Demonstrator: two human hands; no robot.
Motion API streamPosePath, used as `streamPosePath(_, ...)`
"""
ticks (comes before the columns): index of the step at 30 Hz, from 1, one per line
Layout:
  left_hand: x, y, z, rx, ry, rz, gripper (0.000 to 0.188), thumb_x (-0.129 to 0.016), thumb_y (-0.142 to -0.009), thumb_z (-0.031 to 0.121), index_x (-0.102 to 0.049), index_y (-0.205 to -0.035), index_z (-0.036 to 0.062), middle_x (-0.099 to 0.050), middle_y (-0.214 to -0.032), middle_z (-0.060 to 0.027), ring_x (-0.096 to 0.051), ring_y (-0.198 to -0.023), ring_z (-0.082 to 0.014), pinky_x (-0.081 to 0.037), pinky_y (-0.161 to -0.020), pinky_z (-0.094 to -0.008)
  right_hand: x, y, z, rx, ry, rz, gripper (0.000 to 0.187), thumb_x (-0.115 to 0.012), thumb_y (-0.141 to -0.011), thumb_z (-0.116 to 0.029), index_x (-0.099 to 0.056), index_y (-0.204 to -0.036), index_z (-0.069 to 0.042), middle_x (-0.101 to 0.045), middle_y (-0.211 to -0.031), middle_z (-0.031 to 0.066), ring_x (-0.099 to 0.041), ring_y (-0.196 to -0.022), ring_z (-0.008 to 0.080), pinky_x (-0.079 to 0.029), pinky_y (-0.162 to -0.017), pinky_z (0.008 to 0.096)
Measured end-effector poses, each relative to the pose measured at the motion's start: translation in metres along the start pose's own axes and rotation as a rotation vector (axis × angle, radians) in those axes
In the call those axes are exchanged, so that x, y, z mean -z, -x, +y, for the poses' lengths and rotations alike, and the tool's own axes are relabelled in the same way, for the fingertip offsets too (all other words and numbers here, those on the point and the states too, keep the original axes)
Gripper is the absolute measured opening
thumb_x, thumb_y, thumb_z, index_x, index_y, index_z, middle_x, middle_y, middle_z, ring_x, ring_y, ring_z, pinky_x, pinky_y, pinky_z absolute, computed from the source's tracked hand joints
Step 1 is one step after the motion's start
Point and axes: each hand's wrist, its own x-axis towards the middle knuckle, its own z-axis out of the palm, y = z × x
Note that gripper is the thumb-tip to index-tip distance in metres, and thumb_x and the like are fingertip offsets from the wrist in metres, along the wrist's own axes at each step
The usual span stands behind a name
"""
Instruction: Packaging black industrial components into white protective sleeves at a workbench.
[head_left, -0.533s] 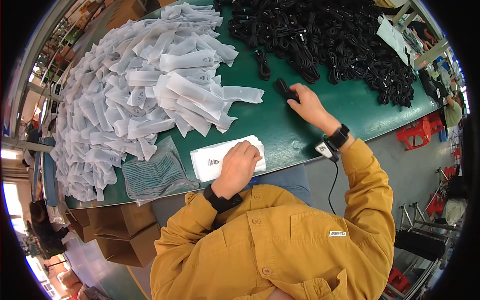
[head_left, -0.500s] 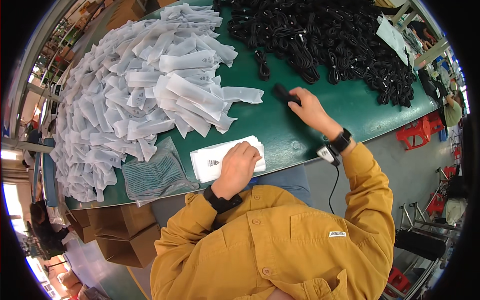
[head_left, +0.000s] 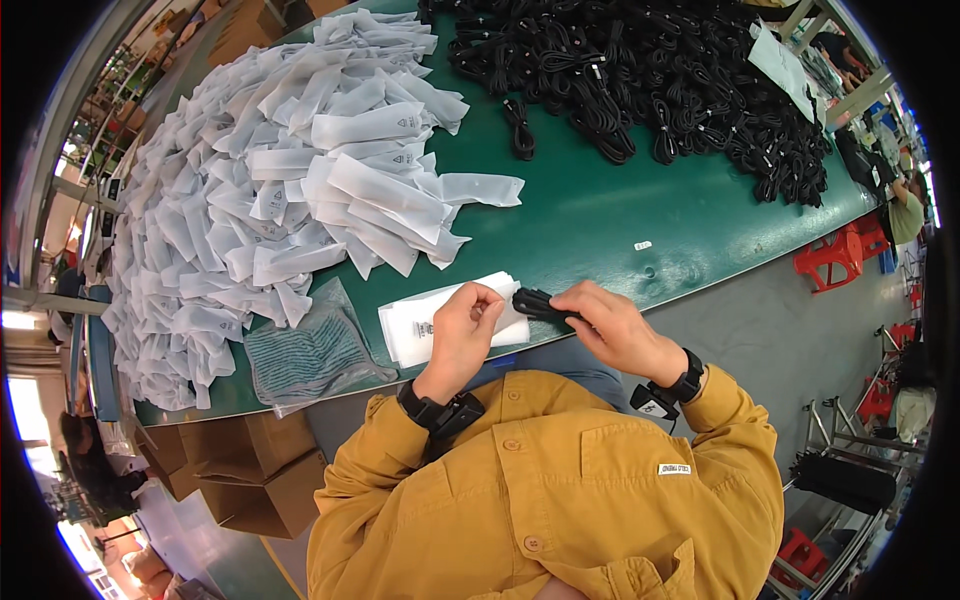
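Note:
My right hand [head_left: 618, 330] grips a coiled black cable [head_left: 541, 305] between thumb and fingers. One end of the bundle points left and lies over the right edge of a stack of flat white plastic bags [head_left: 408, 325] at the table's near edge. Above that stack my left hand [head_left: 462, 335] has thumb and forefinger pressed together. Whether a bag's edge is caught between them is hidden.
Filled white bags [head_left: 230, 200] make a large heap on the left of the green table [head_left: 590, 215]. Black coiled cables [head_left: 640, 80] are piled at the far right. A clear bag of striped cloth [head_left: 312, 345] lies near left, cardboard boxes [head_left: 255, 470] below. Red stools [head_left: 835, 260] stand right.
My right hand has brought the cable from mid-table toward me, beside the white bag stack. My left hand has risen slightly from lying on the stack, its fingers now pinched.

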Motion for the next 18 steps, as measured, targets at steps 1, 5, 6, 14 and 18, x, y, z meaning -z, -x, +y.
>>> streamPosePath(1,-0.001,0.001,0.001,-0.001,0.000,0.000,0.005,-0.065,-0.091,0.003,-0.062,-0.093,-0.0009,-0.065,-0.085,-0.0033,-0.054,-0.074,-0.0092,-0.046,-0.070,-0.0243,0.001,0.000,0.000,0.053,0.021,-0.023,0.035,-0.065,-0.081,0.009,-0.060,-0.114,-0.001,-0.063,-0.102,0.0158,-0.063,-0.086,0.0320,-0.053,-0.072,0.0341)
streamPosePath(5,-0.003,0.003,0.006,-0.097,0.012,-0.009,0.006,-0.066,-0.087,0.000,-0.061,-0.092,0.0001,-0.065,-0.089,-0.0058,-0.057,-0.079,-0.0152,-0.047,-0.073,-0.0273,0.003,-0.005,0.001,0.189,0.075,-0.080,0.033,-0.064,-0.081,0.008,-0.060,-0.113,-0.001,-0.064,-0.100,0.0150,-0.064,-0.085,0.0325,-0.054,-0.071,0.0346)
streamPosePath(6,-0.002,0.002,0.007,-0.268,-0.088,-0.022,0.009,-0.066,-0.085,-0.001,-0.061,-0.091,0.0004,-0.063,-0.090,-0.0072,-0.057,-0.081,-0.0192,-0.048,-0.074,-0.0299,0.003,-0.006,0.002,0.215,0.089,-0.091,0.031,-0.064,-0.082,0.007,-0.060,-0.112,-0.001,-0.064,-0.099,0.0141,-0.065,-0.085,0.0319,-0.053,-0.070,0.0346)
streamPosePath(14,0.001,-0.001,0.028,-0.692,-0.331,-0.128,0.016,-0.067,-0.077,-0.004,-0.058,-0.088,0.0015,-0.059,-0.099,-0.0117,-0.054,-0.095,-0.0328,-0.048,-0.080,-0.0387,-0.011,-0.011,0.005,-0.591,-0.584,-0.117,0.030,-0.070,-0.085,0.000,-0.062,-0.114,-0.002,-0.064,-0.099,0.0069,-0.064,-0.085,0.0178,-0.052,-0.069,0.0279)
streamPosePath(18,0.009,-0.006,0.037,-0.534,-0.223,-0.080,0.012,-0.067,-0.081,-0.002,-0.058,-0.089,0.0016,-0.060,-0.102,-0.0109,-0.055,-0.096,-0.0276,-0.048,-0.081,-0.0357,-0.005,-0.024,0.002,-0.141,-0.265,-0.029,0.038,-0.071,-0.085,-0.002,-0.058,-0.121,-0.003,-0.060,-0.104,0.0068,-0.060,-0.084,0.0133,-0.050,-0.070,0.0256)
